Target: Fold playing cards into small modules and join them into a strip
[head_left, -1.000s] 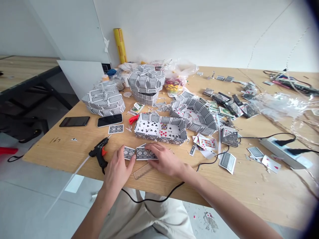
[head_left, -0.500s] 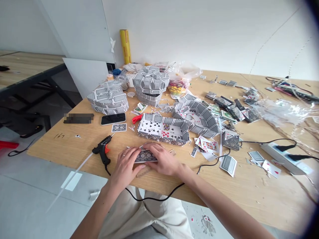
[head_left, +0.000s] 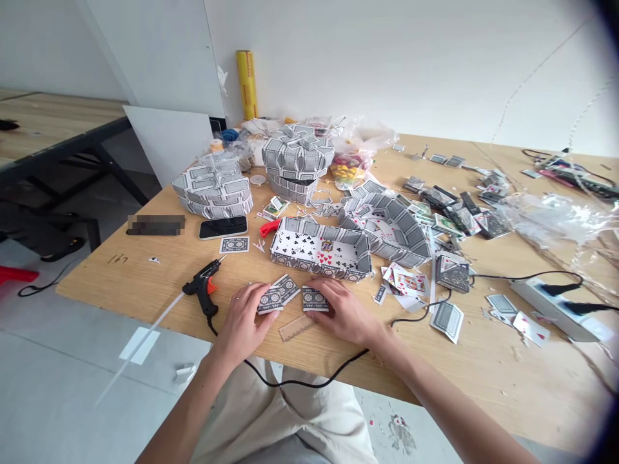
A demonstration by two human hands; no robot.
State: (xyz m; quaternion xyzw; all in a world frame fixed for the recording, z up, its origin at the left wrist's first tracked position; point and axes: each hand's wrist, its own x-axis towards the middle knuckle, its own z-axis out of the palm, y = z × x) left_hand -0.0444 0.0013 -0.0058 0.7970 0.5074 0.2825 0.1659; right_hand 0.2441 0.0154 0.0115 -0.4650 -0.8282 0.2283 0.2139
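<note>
My left hand (head_left: 244,319) rests on the wooden table (head_left: 145,277), its fingers pressed on a folded playing-card piece (head_left: 269,301). Another folded card (head_left: 286,287) lies tilted just beyond it. My right hand (head_left: 344,312) holds a second folded card piece (head_left: 314,299) by its right end. The two pieces lie a little apart. A clear ruler (head_left: 296,328) lies between my hands near the table edge. Just behind the hands stands a rectangular box made of cards (head_left: 322,251).
A black glue gun (head_left: 203,288) lies left of my left hand, its cable (head_left: 309,380) hanging over the edge. Two phones (head_left: 223,227), heart-shaped card boxes (head_left: 215,190), a curved card tray (head_left: 387,225), loose cards and a power strip (head_left: 556,299) crowd the table.
The single card strip under both hands is now two separate folded pieces, one in each hand, pulled apart sideways. The view shifted slightly.
</note>
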